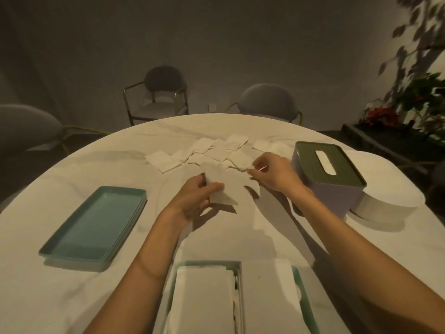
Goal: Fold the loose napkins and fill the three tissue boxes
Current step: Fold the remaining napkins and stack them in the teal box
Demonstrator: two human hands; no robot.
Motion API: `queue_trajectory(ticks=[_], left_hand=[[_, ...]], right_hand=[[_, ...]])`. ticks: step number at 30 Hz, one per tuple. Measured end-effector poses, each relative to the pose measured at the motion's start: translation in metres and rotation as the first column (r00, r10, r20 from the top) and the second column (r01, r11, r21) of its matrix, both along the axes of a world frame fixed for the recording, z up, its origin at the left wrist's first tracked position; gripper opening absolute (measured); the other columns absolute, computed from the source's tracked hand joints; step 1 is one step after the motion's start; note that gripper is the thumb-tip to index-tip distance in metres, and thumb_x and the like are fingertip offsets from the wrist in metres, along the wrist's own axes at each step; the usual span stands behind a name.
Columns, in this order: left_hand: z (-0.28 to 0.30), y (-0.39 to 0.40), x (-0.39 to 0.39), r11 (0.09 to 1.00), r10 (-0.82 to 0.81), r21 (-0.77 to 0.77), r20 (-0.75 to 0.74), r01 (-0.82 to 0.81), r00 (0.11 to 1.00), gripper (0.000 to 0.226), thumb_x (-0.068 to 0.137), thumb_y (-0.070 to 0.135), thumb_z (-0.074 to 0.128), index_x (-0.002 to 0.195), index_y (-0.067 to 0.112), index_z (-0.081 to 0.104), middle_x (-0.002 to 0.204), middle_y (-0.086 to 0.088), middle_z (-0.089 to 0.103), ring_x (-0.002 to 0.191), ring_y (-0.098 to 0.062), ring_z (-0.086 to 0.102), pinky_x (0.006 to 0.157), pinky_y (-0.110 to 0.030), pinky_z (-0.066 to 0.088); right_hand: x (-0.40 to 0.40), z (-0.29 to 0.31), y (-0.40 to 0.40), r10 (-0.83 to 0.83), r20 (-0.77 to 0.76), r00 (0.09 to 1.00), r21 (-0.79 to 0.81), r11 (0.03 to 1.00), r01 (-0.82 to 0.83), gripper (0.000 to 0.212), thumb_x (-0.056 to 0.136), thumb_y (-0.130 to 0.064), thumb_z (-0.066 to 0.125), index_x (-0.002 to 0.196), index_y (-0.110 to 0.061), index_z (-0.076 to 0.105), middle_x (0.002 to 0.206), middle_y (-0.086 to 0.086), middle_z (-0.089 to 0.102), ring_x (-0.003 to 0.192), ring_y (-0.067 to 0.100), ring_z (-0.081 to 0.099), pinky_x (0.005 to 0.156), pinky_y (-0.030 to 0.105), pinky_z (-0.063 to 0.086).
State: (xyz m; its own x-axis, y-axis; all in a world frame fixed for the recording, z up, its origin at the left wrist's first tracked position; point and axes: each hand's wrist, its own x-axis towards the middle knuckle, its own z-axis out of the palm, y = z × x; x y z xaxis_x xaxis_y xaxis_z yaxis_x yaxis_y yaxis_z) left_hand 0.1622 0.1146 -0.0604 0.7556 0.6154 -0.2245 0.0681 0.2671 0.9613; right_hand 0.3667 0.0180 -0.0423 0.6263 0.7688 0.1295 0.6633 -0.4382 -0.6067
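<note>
Nearest the lens: an open teal tissue box (304, 292), rectangular, long axis running away from the camera, w/ a flat stack of white napkins (202, 300) inside on its left half, soft matte paper, edges squared. Just beyond, mid-table, both hands work one loose napkin (231, 182), thin, limp, creased, lifted off the cloth and stretched roughly left-to-right between them. Left hand (195, 201) has fingers curled, gripping the napkin's left end, a folded triangular flap poking out toward the right. Right hand (274, 173) pinches the napkin's far right corner btwn thumb and fingertips, other fingers bent. Behind the hands, a scatter of small square folded napkins (207, 153) lies flat, overlapping, spread across the table. Right side: a closed tissue box (328, 179), pale lilac walls, dark green lid w/ rounded corners, white tissue showing in the slot, long axis angled away and slightly left. Left side: a shallow teal lid (96, 225), smooth, rectangular, lying diagonal. Round table (72, 179) under a wrinkled white cloth.
</note>
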Motion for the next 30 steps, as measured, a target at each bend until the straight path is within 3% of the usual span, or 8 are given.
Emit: queue_trajectory(ticks=[5,10,14,16,18,21,26,30], left_hand=[[-0.017,0.006,0.011,0.921,0.013,-0.382,0.242,0.083,0.970,0.049,0.092,0.004,0.036,0.131,-0.007,0.063,0.132,-0.025,0.066,0.126,-0.035,0.063,0.113,-0.052,0.044],[-0.025,0.017,0.014,0.968,0.018,-0.249,0.233,0.042,0.972,0.046,0.099,0.014,0.036,0.129,0.005,0.070,0.131,-0.016,0.070,0.104,-0.028,0.060,0.090,-0.041,0.047],[-0.027,0.021,0.014,0.994,0.032,-0.111,0.192,-0.011,0.981,0.046,0.104,0.016,0.032,0.133,0.003,0.065,0.130,-0.013,0.071,0.112,-0.030,0.066,0.089,-0.039,0.049],[-0.028,0.021,0.013,0.995,0.069,-0.084,0.195,-0.054,0.978,0.045,0.102,0.010,0.032,0.132,0.000,0.065,0.129,-0.014,0.071,0.115,-0.030,0.068,0.093,-0.042,0.053],[-0.027,0.021,0.014,0.988,0.131,-0.104,0.203,-0.111,0.971,0.040,0.105,0.009,0.035,0.128,-0.003,0.065,0.126,-0.018,0.072,0.115,-0.033,0.070,0.100,-0.048,0.054],[-0.026,0.015,0.018,0.949,0.231,-0.267,0.232,-0.167,0.945,0.033,0.109,0.018,0.044,0.129,0.000,0.064,0.128,-0.020,0.070,0.116,-0.037,0.068,0.103,-0.057,0.052],[-0.015,-0.004,0.016,0.963,0.135,-0.260,0.236,-0.071,0.962,0.030,0.106,0.023,0.051,0.122,0.007,0.072,0.118,-0.024,0.073,0.101,-0.041,0.070,0.097,-0.060,0.055],[-0.014,-0.005,0.013,0.971,0.072,-0.237,0.216,-0.019,0.974,0.035,0.107,0.033,0.046,0.118,0.014,0.074,0.117,-0.017,0.074,0.096,-0.035,0.072,0.092,-0.051,0.053]], right_hand=[[0.010,-0.018,0.017,-0.015,0.343,0.939,-0.316,0.940,0.131,0.035,0.096,-0.038,0.066,0.111,-0.006,0.067,0.111,0.015,0.069,0.099,0.032,0.065,0.081,0.039,0.055],[-0.006,-0.018,0.019,0.137,0.468,0.873,-0.379,0.923,0.058,0.022,0.091,-0.019,0.071,0.106,-0.004,0.068,0.105,0.016,0.064,0.096,0.035,0.062,0.068,0.036,0.042],[-0.010,-0.018,0.015,0.180,0.517,0.837,-0.343,0.939,0.010,0.018,0.094,-0.016,0.064,0.107,-0.004,0.060,0.106,0.016,0.062,0.098,0.036,0.060,0.068,0.037,0.040],[-0.008,-0.013,0.011,0.079,0.374,0.924,-0.159,0.987,-0.020,0.017,0.094,-0.022,0.067,0.103,-0.008,0.063,0.097,0.012,0.068,0.085,0.028,0.064,0.066,0.037,0.049],[-0.015,0.002,0.006,0.011,-0.024,1.000,0.150,0.989,-0.008,0.018,0.094,-0.026,0.071,0.106,-0.014,0.066,0.091,0.002,0.071,0.076,0.013,0.065,0.066,0.028,0.052],[-0.042,0.023,0.002,0.243,-0.630,0.737,0.353,0.936,-0.006,0.022,0.094,-0.015,0.071,0.115,-0.018,0.065,0.098,-0.002,0.071,0.080,0.006,0.069,0.068,0.018,0.054],[-0.064,0.017,0.012,0.169,-0.757,0.631,0.214,0.977,-0.005,0.042,0.092,-0.009,0.071,0.133,-0.016,0.061,0.104,0.029,0.068,0.083,0.029,0.058,0.061,0.028,0.052],[-0.062,0.014,0.015,0.124,-0.638,0.760,0.242,0.969,0.045,0.036,0.090,-0.023,0.077,0.124,-0.021,0.066,0.105,0.010,0.067,0.071,0.015,0.063,0.052,0.020,0.058]])
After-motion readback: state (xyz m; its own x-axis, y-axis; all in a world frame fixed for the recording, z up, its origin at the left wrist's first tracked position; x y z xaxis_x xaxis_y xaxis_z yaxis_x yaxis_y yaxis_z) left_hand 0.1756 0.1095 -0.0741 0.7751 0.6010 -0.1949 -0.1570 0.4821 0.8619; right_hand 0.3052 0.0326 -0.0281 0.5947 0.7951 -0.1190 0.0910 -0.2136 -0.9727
